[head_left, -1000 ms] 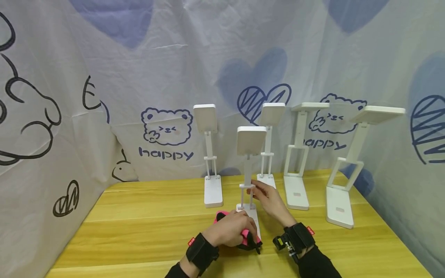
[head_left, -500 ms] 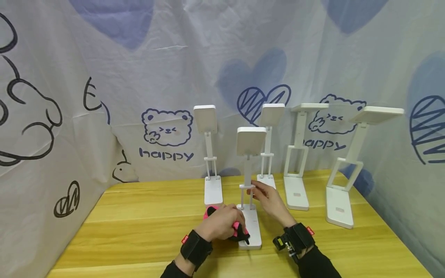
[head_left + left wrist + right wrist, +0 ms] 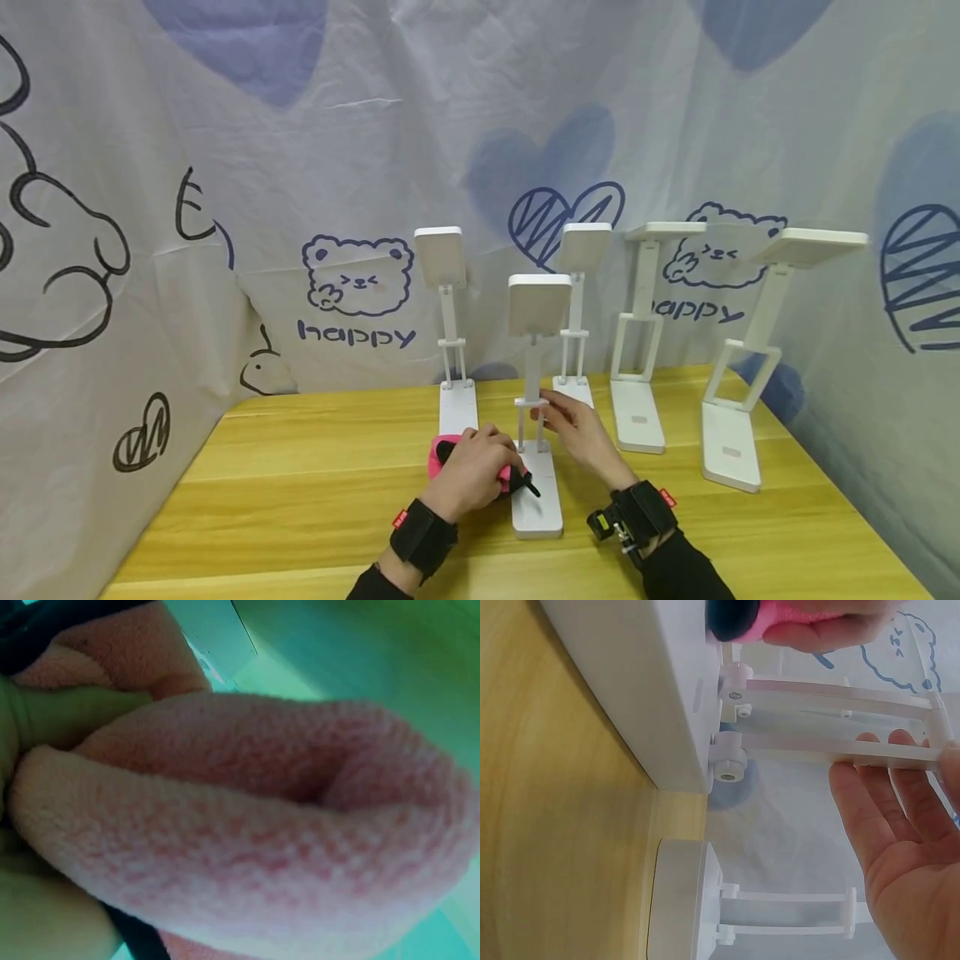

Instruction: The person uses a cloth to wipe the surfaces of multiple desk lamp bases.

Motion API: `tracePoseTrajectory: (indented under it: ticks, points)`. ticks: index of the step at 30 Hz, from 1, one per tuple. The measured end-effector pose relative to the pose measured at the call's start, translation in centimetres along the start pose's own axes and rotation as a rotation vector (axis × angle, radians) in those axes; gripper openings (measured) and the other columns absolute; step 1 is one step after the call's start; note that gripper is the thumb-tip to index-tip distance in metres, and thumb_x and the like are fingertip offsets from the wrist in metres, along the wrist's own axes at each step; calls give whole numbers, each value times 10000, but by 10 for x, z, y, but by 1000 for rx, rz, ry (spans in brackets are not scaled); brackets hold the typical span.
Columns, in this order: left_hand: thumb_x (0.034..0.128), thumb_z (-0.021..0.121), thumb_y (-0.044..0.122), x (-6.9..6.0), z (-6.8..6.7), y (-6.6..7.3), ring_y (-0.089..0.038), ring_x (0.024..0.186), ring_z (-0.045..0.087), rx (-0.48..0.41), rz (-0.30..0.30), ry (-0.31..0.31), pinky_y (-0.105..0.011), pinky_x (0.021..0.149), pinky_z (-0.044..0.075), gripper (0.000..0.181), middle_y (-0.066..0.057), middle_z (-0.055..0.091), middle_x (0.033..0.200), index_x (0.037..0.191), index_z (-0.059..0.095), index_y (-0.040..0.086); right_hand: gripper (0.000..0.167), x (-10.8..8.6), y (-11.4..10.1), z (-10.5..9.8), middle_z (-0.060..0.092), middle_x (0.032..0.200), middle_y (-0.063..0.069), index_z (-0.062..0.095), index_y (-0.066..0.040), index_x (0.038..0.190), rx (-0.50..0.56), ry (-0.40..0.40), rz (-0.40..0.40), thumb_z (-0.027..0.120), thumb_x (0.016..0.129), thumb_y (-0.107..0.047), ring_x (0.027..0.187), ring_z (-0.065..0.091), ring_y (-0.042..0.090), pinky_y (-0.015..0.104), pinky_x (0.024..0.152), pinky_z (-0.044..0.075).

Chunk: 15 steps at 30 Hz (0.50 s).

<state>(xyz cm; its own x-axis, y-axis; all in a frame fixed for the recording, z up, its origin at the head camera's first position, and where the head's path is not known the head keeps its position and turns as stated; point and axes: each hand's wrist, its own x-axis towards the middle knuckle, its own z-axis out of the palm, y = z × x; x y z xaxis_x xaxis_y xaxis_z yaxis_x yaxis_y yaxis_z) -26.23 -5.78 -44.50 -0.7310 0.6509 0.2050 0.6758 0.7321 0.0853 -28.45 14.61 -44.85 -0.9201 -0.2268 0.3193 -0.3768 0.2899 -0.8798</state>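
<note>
A white folding desk lamp point(image 3: 538, 508) stands upright at the middle front of the wooden table. My right hand point(image 3: 581, 433) holds its lower arm near the middle joint; in the right wrist view the fingers point(image 3: 881, 814) go round behind one thin bar, the thumb at the frame's edge. My left hand point(image 3: 476, 471) grips a pink fuzzy cloth with black trim point(image 3: 442, 454) at the left side of the lamp's base. Up close in the left wrist view, the cloth point(image 3: 247, 847) bulges in a fold from between thumb and fingers. Part of the base is hidden behind the left hand and cloth.
Behind stand more white lamps: one back left point(image 3: 442, 258), one directly behind point(image 3: 587, 250), and two at right, a nearer one point(image 3: 731, 450) and a farther one point(image 3: 637, 417). A printed curtain point(image 3: 360, 167) closes off the table's back and sides.
My left hand has slid the cloth leftward off the middle of the base, then a little farther back along its left side. The right hand stays on the lamp's arm.
</note>
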Motion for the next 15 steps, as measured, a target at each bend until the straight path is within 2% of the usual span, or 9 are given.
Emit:
tracePoseTrajectory:
  ticks: [7, 12, 15]
  points:
    - [758, 820, 156, 2, 10, 3, -157, 950, 539, 96, -29, 100, -363, 794, 445, 303, 64, 683, 1011, 1026, 764, 286, 379, 1, -1, 0, 683, 1094, 227, 519, 36, 1380, -24, 7, 12, 453, 1036, -111, 1079, 652, 352, 366, 913, 540]
    - [740, 823, 161, 4, 15, 9, -176, 926, 560, 113, -60, 103, -426, 824, 509, 441, 33, 698, 1079, 1153, 715, 270, 378, 0, -1, 0, 676, 1102, 238, 519, 14, 1388, -13, 5, 21, 449, 1038, -113, 1086, 648, 360, 366, 922, 535]
    - [722, 830, 162, 5, 16, 13, -176, 896, 566, 125, -50, 107, -393, 830, 519, 503, 22, 704, 1084, 1197, 689, 245, 383, 0, 0, 0, 674, 1101, 238, 512, 15, 1394, -3, 2, 22, 449, 1038, -110, 1093, 645, 364, 375, 929, 532]
